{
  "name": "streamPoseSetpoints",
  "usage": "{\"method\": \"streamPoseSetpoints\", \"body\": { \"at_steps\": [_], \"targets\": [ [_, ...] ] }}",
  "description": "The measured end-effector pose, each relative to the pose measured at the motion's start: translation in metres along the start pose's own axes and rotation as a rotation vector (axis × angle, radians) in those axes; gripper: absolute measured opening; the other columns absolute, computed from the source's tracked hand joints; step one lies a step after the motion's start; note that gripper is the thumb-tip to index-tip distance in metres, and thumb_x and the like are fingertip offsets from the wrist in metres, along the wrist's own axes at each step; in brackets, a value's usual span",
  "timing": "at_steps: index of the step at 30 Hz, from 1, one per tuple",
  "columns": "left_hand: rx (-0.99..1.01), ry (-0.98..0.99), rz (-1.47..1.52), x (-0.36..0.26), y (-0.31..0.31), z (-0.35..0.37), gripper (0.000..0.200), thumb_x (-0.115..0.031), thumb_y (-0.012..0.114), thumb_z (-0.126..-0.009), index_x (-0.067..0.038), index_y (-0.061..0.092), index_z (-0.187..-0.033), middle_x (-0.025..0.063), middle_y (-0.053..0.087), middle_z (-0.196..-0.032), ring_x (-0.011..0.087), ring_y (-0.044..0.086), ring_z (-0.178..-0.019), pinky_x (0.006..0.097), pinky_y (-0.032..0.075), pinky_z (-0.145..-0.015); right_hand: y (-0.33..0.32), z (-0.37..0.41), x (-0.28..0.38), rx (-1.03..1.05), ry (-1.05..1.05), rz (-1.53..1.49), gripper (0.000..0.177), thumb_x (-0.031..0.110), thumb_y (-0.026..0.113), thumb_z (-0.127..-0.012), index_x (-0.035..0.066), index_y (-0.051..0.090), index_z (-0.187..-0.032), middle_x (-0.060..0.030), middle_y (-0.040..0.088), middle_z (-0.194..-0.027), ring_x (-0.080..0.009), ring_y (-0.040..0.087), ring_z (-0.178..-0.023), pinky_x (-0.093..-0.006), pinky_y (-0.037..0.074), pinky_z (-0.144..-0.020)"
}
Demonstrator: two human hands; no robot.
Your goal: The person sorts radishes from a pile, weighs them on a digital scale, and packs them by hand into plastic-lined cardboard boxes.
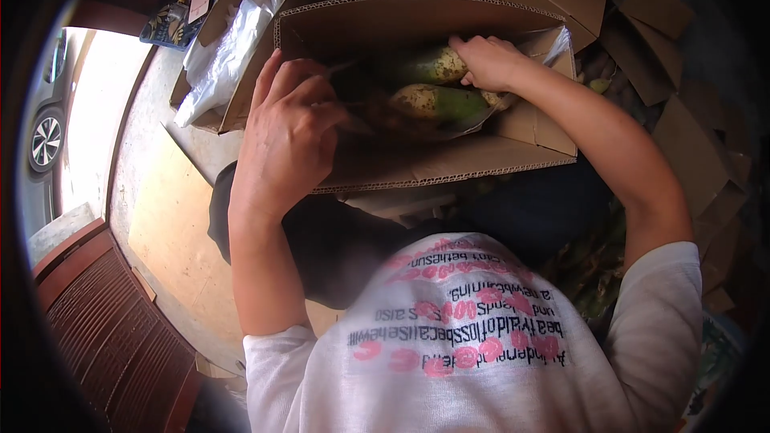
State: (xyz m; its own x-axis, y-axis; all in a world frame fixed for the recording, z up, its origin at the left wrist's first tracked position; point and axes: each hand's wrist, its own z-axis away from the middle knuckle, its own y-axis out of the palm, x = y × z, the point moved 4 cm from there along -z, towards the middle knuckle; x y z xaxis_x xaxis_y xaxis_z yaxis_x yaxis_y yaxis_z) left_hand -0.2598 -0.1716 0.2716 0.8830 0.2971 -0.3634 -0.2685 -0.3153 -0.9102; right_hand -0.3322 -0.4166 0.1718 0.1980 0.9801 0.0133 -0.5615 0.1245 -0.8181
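Two hands in a cardboard box (449, 164)
At 1 o'clock, right hand (491, 60) fingers closed on upper fruit (425, 68); at 10 o'clock, left hand (289, 132) curled, hold unclear; second fruit (441, 102) lies below; box looks part-filled.

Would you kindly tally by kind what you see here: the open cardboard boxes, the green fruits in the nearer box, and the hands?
Open cardboard boxes: 2
Green fruits: 2
Hands, left hand and right hand: 2
Total: 6
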Motion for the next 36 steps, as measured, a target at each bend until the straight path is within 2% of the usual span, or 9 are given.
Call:
{"method": "streamPoseSetpoints", "body": {
  "at_steps": [4,8,10,13,24,28,31,34,36],
  "targets": [
    [0.004,0.015,-0.031,0.002,0.002,0.003,0.015,0.003,0.062,-0.061,-0.007,0.068,-0.071,0.0056,0.061,-0.086,0.0253,0.053,-0.107,0.0458,0.032,-0.11,-0.034,0.024,0.006,-0.301,-0.194,0.247,0.036,0.01,0.07,-0.075,0.003,0.052,-0.105,-0.014,0.065,-0.08,-0.0326,0.067,-0.078,-0.0429,0.053,-0.065],
    [0.046,0.015,-0.061,0.001,0.002,0.005,0.016,0.003,0.061,-0.06,-0.007,0.067,-0.07,0.0063,0.061,-0.085,0.0263,0.054,-0.106,0.0457,0.033,-0.11,-0.093,0.113,-0.025,-0.537,-0.25,0.115,0.036,0.01,0.071,-0.075,0.002,0.051,-0.104,-0.0154,0.065,-0.087,-0.0322,0.065,-0.085,-0.0428,0.052,-0.066],
    [0.014,0.015,-0.11,-0.007,-0.001,0.003,0.018,0.003,0.06,-0.062,-0.007,0.069,-0.074,0.0066,0.062,-0.089,0.0271,0.053,-0.11,0.0458,0.033,-0.109,-0.111,0.168,-0.056,-0.554,-0.298,-0.124,0.059,0.006,0.068,-0.073,0.002,0.045,-0.128,-0.02,0.06,-0.108,-0.0368,0.059,-0.099,-0.0398,0.046,-0.084],
    [-0.075,0.049,-0.167,-0.029,-0.013,-0.011,0.02,0.002,0.061,-0.068,-0.006,0.07,-0.084,0.0081,0.065,-0.1,0.028,0.054,-0.114,0.0456,0.038,-0.103,-0.094,0.253,-0.113,-0.722,-0.034,-0.445,0.06,0.009,0.069,-0.082,0.001,0.043,-0.135,-0.0108,0.061,-0.112,-0.0168,0.061,-0.099,-0.0308,0.049,-0.085],
    [0.737,0.167,-0.189,-0.063,0.141,-0.112,0.057,-0.016,0.073,-0.074,-0.006,0.053,-0.126,0.0185,0.058,-0.122,0.0332,0.055,-0.114,0.0404,0.044,-0.098,0.168,0.411,-0.183,-0.92,0.944,-1.017,0.062,0.022,0.073,-0.082,-0.003,0.046,-0.131,-0.0123,0.058,-0.12,-0.021,0.054,-0.111,-0.0277,0.038,-0.098],
    [0.834,0.183,-0.249,-0.063,0.172,-0.114,0.053,-0.015,0.075,-0.07,-0.004,0.056,-0.118,0.0184,0.061,-0.116,0.0334,0.058,-0.109,0.042,0.048,-0.093,0.285,0.408,-0.169,-0.655,1.141,-1.457,0.054,0.032,0.074,-0.081,0.001,0.055,-0.121,-0.0086,0.063,-0.105,-0.015,0.057,-0.091,-0.0288,0.045,-0.08],
    [0.824,0.222,-0.268,-0.076,0.174,-0.113,0.052,-0.017,0.078,-0.067,-0.001,0.057,-0.112,0.0186,0.061,-0.114,0.0331,0.058,-0.11,0.0419,0.048,-0.093,0.379,0.411,-0.173,-0.506,1.389,-1.673,0.038,0.032,0.075,-0.081,0.009,0.059,-0.107,0.007,0.049,-0.067,-0.002,0.033,-0.047,-0.0193,0.018,-0.04],
    [0.847,0.215,-0.301,-0.077,0.183,-0.117,0.054,-0.02,0.081,-0.065,0.0,0.057,-0.109,0.0195,0.062,-0.113,0.033,0.058,-0.11,0.0415,0.048,-0.093,0.409,0.426,-0.183,-0.446,1.456,-1.545,0.059,0.037,0.076,-0.078,-0.001,0.055,-0.118,-0.0079,0.063,-0.098,-0.0189,0.058,-0.078,-0.0345,0.047,-0.07],
    [0.875,0.189,-0.34,-0.071,0.195,-0.118,0.054,-0.022,0.082,-0.064,0.0,0.058,-0.108,0.0202,0.062,-0.112,0.033,0.058,-0.109,0.0411,0.048,-0.092,0.446,0.43,-0.212,-0.468,1.435,-1.462,0.06,0.034,0.076,-0.079,-0.003,0.052,-0.121,-0.0139,0.062,-0.11,-0.0233,0.061,-0.095,-0.0361,0.048,-0.081]
  ]
}}
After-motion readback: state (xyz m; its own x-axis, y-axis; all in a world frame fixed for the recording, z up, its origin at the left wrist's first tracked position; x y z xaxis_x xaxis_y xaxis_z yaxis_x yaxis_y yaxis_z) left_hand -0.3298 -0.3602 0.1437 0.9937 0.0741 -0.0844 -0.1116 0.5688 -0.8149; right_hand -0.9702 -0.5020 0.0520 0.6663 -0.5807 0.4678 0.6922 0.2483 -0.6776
